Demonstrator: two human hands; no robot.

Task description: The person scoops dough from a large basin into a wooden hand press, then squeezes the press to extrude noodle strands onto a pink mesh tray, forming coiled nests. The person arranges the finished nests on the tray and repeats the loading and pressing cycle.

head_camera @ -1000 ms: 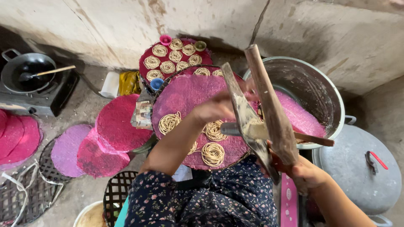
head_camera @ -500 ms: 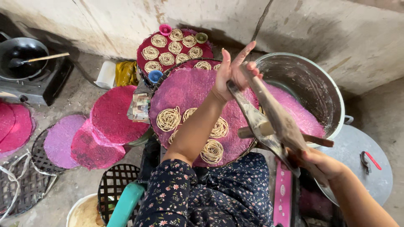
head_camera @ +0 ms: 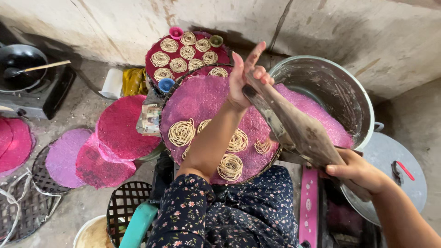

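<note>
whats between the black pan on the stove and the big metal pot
In the head view, between the black pan and the metal pot lie a white roll, a yellow bag and noodle-topped pink mats.
</note>
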